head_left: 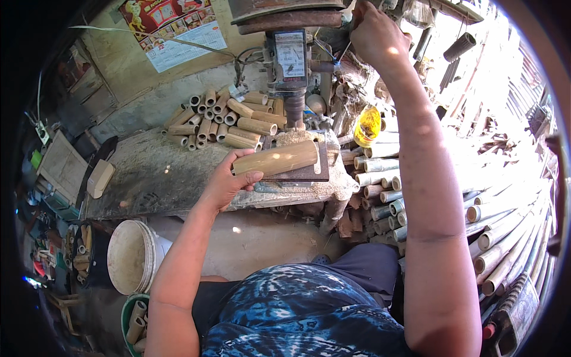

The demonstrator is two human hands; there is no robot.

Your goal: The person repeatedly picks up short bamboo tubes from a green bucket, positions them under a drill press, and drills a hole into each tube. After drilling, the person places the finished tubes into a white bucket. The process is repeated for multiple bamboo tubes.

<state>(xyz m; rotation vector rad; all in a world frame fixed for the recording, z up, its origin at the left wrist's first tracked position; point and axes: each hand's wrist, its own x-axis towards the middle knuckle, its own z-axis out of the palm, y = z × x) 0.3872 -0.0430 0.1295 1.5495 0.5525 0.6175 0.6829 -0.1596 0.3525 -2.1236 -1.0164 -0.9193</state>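
Note:
My left hand (231, 181) grips one end of a cut bamboo tube (278, 159), thumb on the near side. The tube lies roughly sideways over the dark metal table (306, 174) of a drill press (290, 77), just beneath its spindle (294, 110). Raised high at the right of the machine's head, my right hand (380, 33) is closed. What its fingers hold is hidden. Pale sawdust coats the area around the press base.
Behind the press lies a pile of short bamboo pieces (208, 119) on the workbench (148, 172). Long bamboo poles (493, 229) are stacked at the right, below a yellow container (367, 126). A white bucket (131, 256) and a green tub (128, 321) with bamboo pieces stand lower left.

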